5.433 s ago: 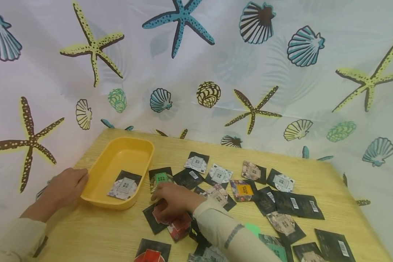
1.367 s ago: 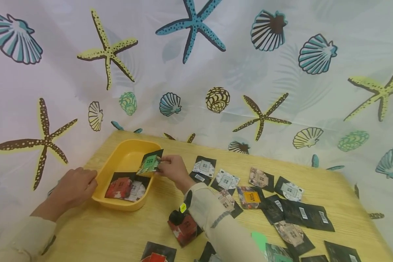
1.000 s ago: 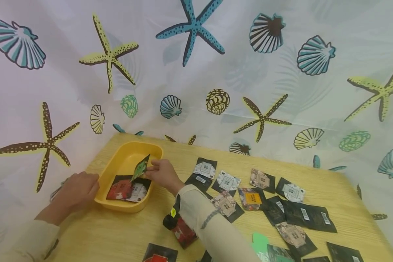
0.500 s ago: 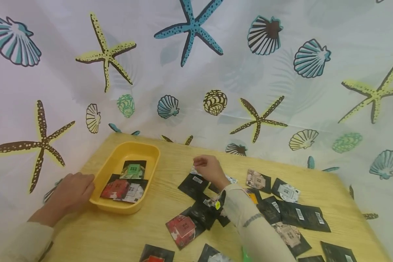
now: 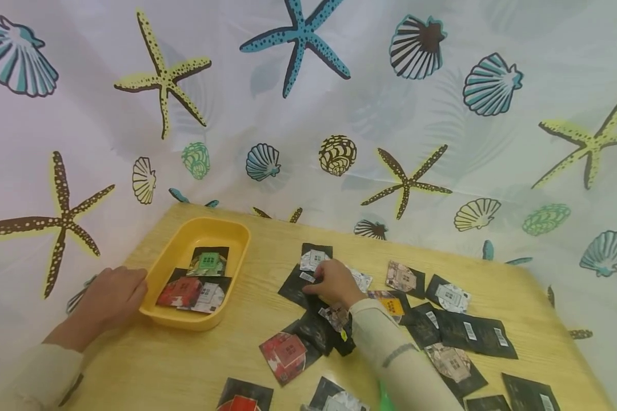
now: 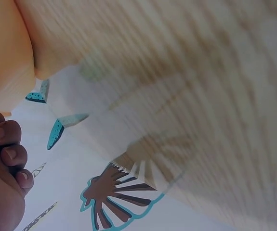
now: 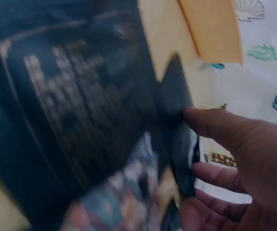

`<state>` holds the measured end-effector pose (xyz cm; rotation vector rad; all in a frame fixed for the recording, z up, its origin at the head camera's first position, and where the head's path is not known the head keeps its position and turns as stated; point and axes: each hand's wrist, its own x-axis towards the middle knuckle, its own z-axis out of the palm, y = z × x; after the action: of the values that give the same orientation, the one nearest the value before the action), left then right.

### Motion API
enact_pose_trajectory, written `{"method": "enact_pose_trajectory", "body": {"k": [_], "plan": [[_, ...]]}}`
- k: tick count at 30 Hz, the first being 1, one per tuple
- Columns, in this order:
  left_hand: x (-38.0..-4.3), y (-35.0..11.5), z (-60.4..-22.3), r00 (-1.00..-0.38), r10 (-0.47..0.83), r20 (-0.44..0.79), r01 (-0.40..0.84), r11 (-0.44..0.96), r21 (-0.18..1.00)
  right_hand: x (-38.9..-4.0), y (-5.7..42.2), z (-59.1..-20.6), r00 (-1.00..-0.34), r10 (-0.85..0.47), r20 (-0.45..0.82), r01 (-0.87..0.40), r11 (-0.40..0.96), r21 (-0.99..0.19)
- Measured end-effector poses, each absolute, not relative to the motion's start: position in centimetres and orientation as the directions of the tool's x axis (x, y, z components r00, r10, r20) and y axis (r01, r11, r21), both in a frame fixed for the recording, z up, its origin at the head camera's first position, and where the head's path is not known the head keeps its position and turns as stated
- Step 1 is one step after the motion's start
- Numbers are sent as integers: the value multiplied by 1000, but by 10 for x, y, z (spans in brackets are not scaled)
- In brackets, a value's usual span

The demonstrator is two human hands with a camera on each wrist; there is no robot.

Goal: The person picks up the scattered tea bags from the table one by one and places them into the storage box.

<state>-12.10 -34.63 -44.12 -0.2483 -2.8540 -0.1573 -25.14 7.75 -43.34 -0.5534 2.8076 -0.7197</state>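
Tray load: Three sachets lay in the yellow tray (image 5: 182, 321). The green-labelled sachet (image 5: 209, 262) lay at the rear; the red-labelled sachet (image 5: 181, 291) partly covered the white-labelled sachet (image 5: 209, 297) in front.
Latest change: About a second earlier, the green-labelled sachet was pinched above the tray. At this moment it lay flat inside, and the right hand (image 5: 336, 285) had moved across to the loose sachets on the surface (image 5: 149, 365).
Effect on work: By judgement, one transfer was complete and the pick-up of another sachet had begun.
Right-hand fingers: Nearly together, thumb on one face and fingers on the other, clamped on a black sachet (image 7: 175, 125) tilted up on edge. In the head view this was probably the barcoded sachet (image 5: 293, 288); the hand hid the contact.
Left-hand fingers: Curled, with the left hand (image 5: 110, 294) against the left rim of the tray. Whether they clamped the rim could not be told.
Adjacent stock: The grey-labelled sachet (image 5: 316, 258) lay just beyond the right hand, the orange-labelled sachet (image 5: 391, 305) to its right, and the red-patterned sachet (image 5: 289, 354) nearer the person.
Caution: Sachets overlapped under the right hand; by judgement, a neighbour could have dragged along during lifting.
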Motion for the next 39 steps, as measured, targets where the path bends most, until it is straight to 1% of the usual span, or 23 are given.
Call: {"method": "enact_pose_trajectory", "body": {"k": [3, 6, 11, 14, 17, 19, 21, 24, 26, 31, 37, 39], "plan": [[-123, -346, -440, -951, 152, 270, 181, 980, 84, -248, 71, -434, -923, -370, -104, -280, 832, -479], [-124, -346, -439, -956, 144, 255, 171, 981, 86, -247, 66, -436, -921, -369, -123, -267, 829, -491], [-126, -345, -437, -961, 134, 244, 156, 985, 76, -248, 62, -434, -879, -453, -147, -277, 737, -617], [-127, -345, -436, -959, 134, 251, 157, 985, 73, -250, 60, -426, -869, -468, -162, -206, 639, -741], [-128, -345, -434, -955, 140, 260, 164, 984, 73, -255, 53, -416, -877, -445, -182, -68, 490, -869], [-128, -346, -434, -956, 138, 258, 162, 984, 72, -257, 45, -410, -879, -437, -191, 19, 368, -929], [-127, -347, -433, -958, 133, 254, 155, 986, 67, -256, 33, -404, -871, -449, -199, 82, 266, -960], [-127, -348, -433, -962, 122, 242, 143, 987, 69, -250, 9, -397, -849, -484, -211, 140, 179, -974], [-127, -348, -433, -964, 122, 237, 144, 986, 78, -245, -9, -395, -831, -508, -226, 172, 151, -973], [-125, -344, -437, -967, 117, 224, 142, 985, 95, -232, -45, -396, -796, -542, -270, 215, 163, -963], [-123, -344, -440, -962, 114, 248, 140, 986, 89, -219, -71, -389, -792, -503, -347, 292, 187, -938], [-123, -345, -441, -961, 112, 253, 137, 987, 82, -216, -75, -386, -799, -487, -353, 295, 193, -936]]}}
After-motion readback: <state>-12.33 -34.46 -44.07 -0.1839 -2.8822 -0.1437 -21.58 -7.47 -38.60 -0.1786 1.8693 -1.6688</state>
